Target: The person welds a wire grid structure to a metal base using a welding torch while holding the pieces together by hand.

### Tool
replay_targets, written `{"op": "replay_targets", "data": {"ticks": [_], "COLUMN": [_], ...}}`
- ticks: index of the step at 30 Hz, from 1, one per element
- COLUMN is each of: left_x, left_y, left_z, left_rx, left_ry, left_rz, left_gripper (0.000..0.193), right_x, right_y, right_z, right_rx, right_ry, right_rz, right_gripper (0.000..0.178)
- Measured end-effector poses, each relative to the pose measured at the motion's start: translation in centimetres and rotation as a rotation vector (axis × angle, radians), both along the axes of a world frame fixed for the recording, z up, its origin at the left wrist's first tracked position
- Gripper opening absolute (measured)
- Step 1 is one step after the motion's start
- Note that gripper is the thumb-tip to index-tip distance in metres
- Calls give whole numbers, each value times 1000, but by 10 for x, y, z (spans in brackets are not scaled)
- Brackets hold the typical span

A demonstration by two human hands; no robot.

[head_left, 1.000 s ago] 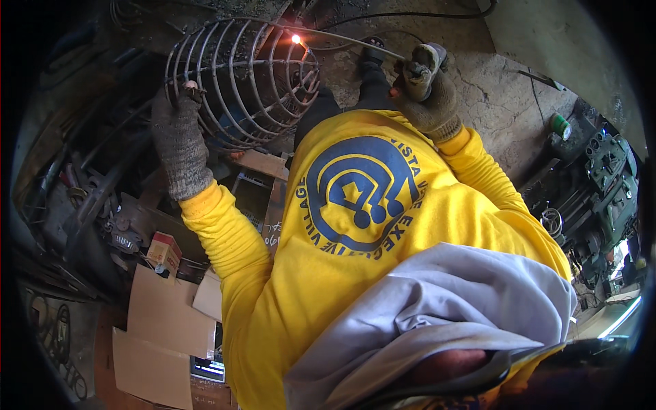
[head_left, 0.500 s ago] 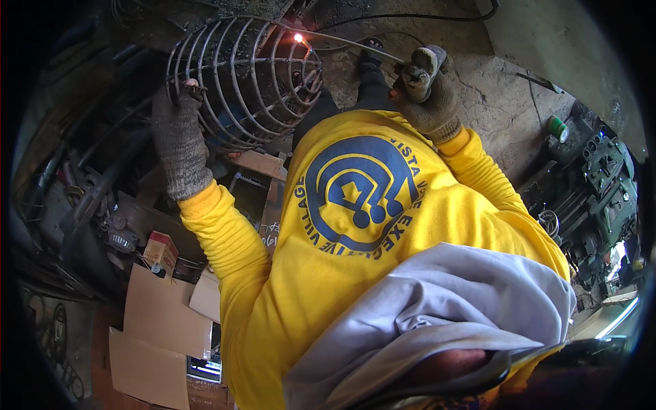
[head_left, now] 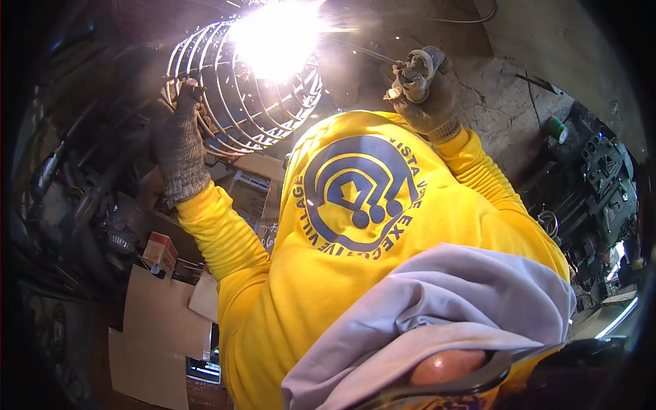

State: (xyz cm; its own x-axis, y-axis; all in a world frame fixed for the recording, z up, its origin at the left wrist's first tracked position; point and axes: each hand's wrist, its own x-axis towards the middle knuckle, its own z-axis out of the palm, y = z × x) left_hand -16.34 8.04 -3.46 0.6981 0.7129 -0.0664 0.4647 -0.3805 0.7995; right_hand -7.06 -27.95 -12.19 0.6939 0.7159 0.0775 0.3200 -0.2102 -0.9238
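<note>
A round cage of curved metal bars [head_left: 219, 76] lies at the upper left of the head view. My gloved left hand [head_left: 179, 133] is closed around a bar at its left side, bare fingertips showing. My gloved right hand [head_left: 432, 99] grips a worn welding electrode holder [head_left: 418, 72]. From the holder a thin welding rod [head_left: 369, 52] runs left toward the cage's upper right part. A blinding white arc [head_left: 277, 37] burns there with sparks, hiding the rod's tip and the bars behind it.
Opened cardboard boxes [head_left: 160, 335] and a small red-and-tan carton [head_left: 160, 251] lie at the lower left. Dark machinery [head_left: 594, 184] stands at the right, near a green can [head_left: 557, 130]. A cable [head_left: 465, 20] crosses the floor at the top.
The small orange glow at the cage has become a large bright arc with flying sparks. The rod's far end is now lost in glare. Both hands have stayed nearly in place.
</note>
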Motion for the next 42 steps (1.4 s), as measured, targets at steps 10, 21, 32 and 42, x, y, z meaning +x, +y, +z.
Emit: {"op": "replay_targets", "data": {"ticks": [10,21,32,42], "left_x": [-10,-16,-18,-22], "left_y": [-2,-1,4,6], "left_z": [11,9,3,1], "left_rx": [-46,-71,-185,-183], "left_ry": [127,109,100,148], "left_rz": [-26,-75,-41,-15], "left_gripper": [36,34,46,46], "right_x": [11,-11,0,-2], "right_y": [11,13,6,3], "right_z": [9,5,17,15], "right_rx": [-27,513,-46,-72], "right_ry": [-571,698,-89,-41], "right_rz": [-75,-256,-142,-95], "right_gripper": [37,47,38,44]}}
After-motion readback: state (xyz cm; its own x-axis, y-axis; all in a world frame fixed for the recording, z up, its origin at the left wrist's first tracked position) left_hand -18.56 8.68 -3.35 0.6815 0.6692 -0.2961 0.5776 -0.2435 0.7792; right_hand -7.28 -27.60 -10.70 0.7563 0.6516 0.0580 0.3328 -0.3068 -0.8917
